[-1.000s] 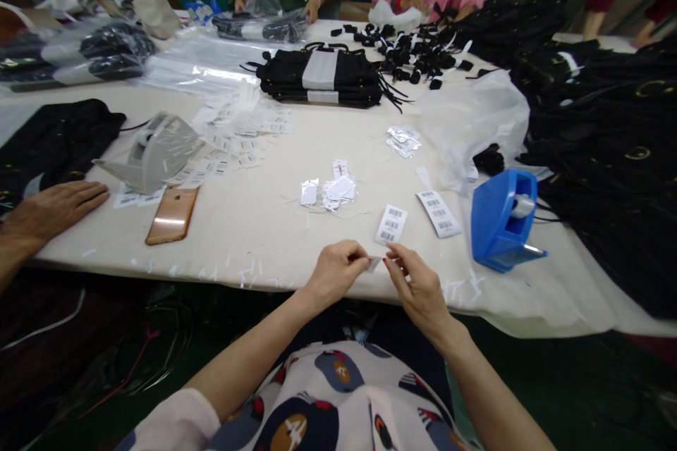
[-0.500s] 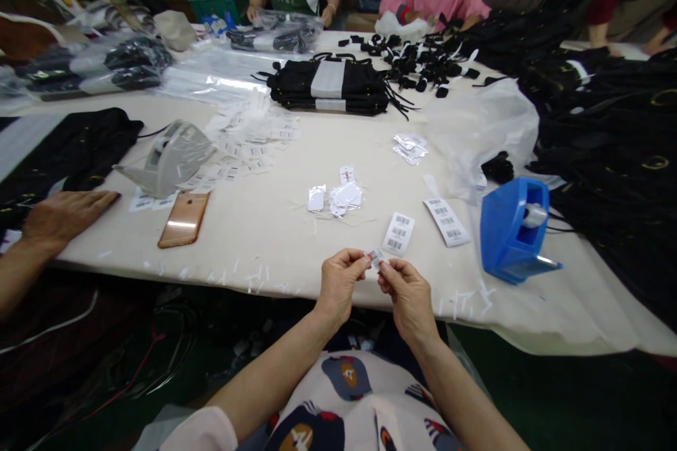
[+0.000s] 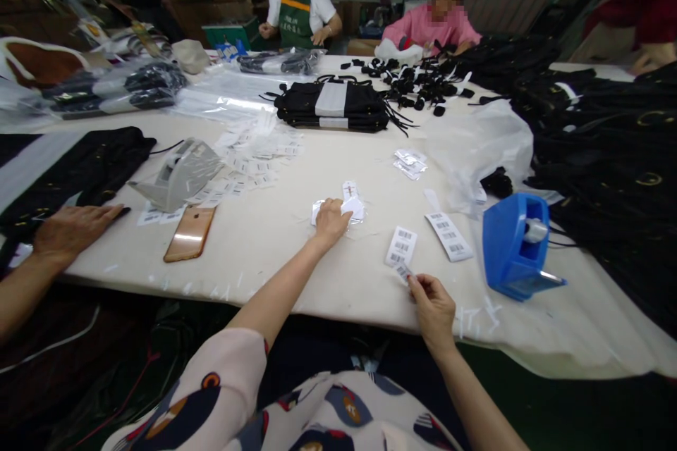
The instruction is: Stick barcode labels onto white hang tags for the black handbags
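Note:
My left hand (image 3: 332,223) reaches over the small pile of white tags (image 3: 353,210) in the middle of the table. Its thumb is spread from the fingers, which touch the tags; the fingertips are partly hidden. Close to the table's front edge, my right hand (image 3: 434,303) pinches a small barcode sticker (image 3: 403,270) between thumb and fingertips. That sticker overlaps the lower end of a barcode label strip (image 3: 402,245) lying flat. A second label strip (image 3: 449,237) lies further right.
A blue tape dispenser (image 3: 500,243) stands at right, beside piled black bags (image 3: 608,169). On the left are a phone (image 3: 189,234), a grey tape dispenser (image 3: 185,173) and a neighbour's hand (image 3: 79,229). Stacked black bags (image 3: 333,104) lie ahead; two people work across the table.
My left hand has let go of the sticker and moved forward onto the tag pile. My right hand has shifted a little right, still holding the sticker. The view has tilted up slightly.

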The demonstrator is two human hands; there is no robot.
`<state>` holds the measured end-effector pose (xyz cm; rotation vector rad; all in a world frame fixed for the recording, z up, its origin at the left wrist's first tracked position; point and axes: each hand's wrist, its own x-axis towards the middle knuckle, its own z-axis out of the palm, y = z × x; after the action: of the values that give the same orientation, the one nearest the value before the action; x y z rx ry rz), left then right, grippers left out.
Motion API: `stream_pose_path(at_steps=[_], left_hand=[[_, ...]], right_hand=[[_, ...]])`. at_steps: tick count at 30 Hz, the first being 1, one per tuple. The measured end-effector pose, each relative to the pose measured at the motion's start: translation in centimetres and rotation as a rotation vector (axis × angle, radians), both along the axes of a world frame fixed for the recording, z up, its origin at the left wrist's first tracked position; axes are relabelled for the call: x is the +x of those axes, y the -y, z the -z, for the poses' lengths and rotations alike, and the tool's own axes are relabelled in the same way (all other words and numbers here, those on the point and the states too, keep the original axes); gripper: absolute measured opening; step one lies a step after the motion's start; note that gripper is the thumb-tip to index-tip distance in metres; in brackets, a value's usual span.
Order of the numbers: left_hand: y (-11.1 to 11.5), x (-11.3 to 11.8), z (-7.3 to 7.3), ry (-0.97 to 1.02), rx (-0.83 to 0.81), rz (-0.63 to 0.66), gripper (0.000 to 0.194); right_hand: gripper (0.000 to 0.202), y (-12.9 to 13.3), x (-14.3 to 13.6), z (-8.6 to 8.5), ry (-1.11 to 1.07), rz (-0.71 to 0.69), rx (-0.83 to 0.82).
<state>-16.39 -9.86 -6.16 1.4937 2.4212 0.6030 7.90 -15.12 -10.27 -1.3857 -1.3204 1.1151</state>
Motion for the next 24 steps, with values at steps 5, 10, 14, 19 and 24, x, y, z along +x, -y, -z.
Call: stream_pose_path(at_steps=[5,10,14,19,24], left_hand=[[-4.5,-0.7,0.8,-0.065,-0.162,-0.03,0.044],[-5.6,-1.0,1.3,-0.106,-0.251,-0.033,0.047],[-5.3,-0.7,0.3,-0.12,-0.262,0.006,0.053],[-5.4,-1.2,-0.2,-0.121,-0.218,0.09,0.036],[-5.7,-2.2,-0.5,0.375,0.049,-0.103,0.015]], right_hand=[[0.03,0.1,0.5,2.1,0.1,-0.055,0.065],[0.031,-0.1,0.3,2.5,0.079,-0.053,0.066],[0.026,0.0,0.2,2.4,0.067,-0.06,0.087],[0.022,-0.1,-0.4,2.1,0.062,-0.06,0.094],[0.02,-0.4,-0.6,1.8,0.027,-0.033,0.048]])
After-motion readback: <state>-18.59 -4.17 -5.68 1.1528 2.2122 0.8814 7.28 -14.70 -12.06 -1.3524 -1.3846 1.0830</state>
